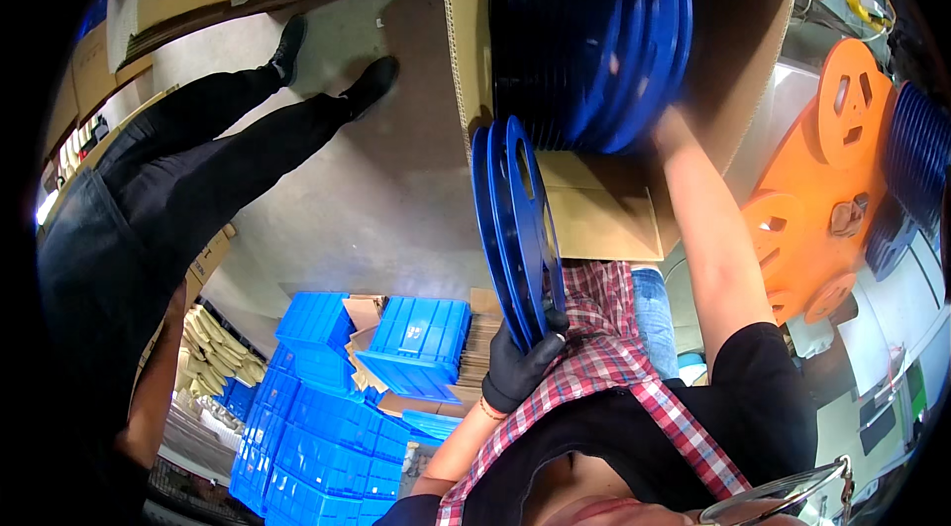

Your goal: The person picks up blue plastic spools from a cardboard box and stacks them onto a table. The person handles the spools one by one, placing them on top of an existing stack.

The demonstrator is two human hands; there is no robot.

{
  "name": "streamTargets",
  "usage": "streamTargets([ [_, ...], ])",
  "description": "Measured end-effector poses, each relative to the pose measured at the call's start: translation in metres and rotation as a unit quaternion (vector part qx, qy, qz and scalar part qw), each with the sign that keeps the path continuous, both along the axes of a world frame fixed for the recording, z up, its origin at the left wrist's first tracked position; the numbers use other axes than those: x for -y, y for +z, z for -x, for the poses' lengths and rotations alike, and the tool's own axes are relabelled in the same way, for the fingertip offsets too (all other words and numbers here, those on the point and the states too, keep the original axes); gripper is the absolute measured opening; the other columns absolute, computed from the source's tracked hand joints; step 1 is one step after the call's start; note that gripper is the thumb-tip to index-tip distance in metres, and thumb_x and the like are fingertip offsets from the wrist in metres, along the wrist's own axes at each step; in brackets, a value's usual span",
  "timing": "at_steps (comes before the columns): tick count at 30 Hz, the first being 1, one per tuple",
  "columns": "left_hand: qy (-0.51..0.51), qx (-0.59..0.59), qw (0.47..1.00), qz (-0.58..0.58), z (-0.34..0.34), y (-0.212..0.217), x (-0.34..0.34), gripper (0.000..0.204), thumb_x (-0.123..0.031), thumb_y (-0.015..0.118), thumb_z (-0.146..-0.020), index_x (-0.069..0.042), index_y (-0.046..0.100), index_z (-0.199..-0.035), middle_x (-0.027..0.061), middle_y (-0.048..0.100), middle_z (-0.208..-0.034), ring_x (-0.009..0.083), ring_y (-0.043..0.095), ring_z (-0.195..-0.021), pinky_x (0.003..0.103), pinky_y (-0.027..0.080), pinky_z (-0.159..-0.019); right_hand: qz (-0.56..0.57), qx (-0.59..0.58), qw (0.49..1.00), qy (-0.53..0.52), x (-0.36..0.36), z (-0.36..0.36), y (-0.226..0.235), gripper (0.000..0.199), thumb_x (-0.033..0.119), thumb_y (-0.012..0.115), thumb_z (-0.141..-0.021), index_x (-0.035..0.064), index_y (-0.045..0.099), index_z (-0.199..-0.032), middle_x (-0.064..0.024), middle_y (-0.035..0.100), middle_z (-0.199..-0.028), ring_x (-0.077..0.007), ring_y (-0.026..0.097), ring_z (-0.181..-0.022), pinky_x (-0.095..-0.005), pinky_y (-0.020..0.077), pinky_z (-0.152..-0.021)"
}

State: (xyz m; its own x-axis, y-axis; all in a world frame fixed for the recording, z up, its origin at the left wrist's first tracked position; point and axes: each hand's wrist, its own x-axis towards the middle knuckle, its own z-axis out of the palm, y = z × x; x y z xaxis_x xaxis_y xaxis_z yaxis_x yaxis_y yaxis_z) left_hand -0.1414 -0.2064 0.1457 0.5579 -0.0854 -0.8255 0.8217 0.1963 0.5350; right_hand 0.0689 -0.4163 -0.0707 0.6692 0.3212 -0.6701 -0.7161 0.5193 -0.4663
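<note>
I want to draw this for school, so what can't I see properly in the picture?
All of these are in the head view:
Right hand: mostly hidden among the blue discs in the box, so its grip can't be told.
How many discs are in the cardboard box: they overlap, and dark shadow hides some.
Left hand: some fingers are hidden by the discs it holds.
Other person: the head is cut off by the dark rim.

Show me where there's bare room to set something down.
Grey floor lies bare between the black trousers, the carton and the blue bins. In the carton, blue discs crowd the left and middle, where the right hand reaches in; orange discs clutter the far right.
</note>
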Motion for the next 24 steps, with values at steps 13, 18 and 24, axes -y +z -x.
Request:
streamTargets([
  [13,-0.205,0.036,0.974,0.088,0.009,-0.032,0.030,0.051,-0.019,0.074,-0.073,0.000,0.048,-0.113,0.0102,0.061,-0.099,0.0143,0.059,-0.087,0.030,0.048,-0.076,0.016,0.005,0.944,0.331,-0.031,0.201,0.084,0.055,0.032,0.061,-0.084,0.0012,0.041,-0.125,-0.0144,0.054,-0.112,-0.0218,0.052,-0.105,-0.0338,0.0417,-0.090],
  [18,-0.276,0.085,0.953,0.086,-0.014,-0.026,0.043,0.062,-0.024,0.075,-0.072,0.001,0.045,-0.120,0.0145,0.057,-0.110,0.0218,0.055,-0.104,0.034,0.043,-0.089,-0.035,-0.079,0.985,0.146,-0.016,0.192,0.078,0.044,0.015,0.068,-0.075,0.0066,0.052,-0.115,-0.0065,0.059,-0.090,-0.0135,0.057,-0.074,-0.0268,0.0491,-0.065],
  [24,-0.271,0.264,0.921,-0.091,-0.010,-0.023,0.039,0.068,-0.019,0.074,-0.071,0.001,0.040,-0.126,0.0185,0.054,-0.117,0.0291,0.054,-0.107,0.037,0.042,-0.091,0.158,-0.006,0.987,0.021,0.015,0.135,0.079,0.049,0.018,0.069,-0.071,0.0020,0.053,-0.114,-0.0072,0.059,-0.102,-0.0184,0.055,-0.097,-0.0338,0.0453,-0.086],
])
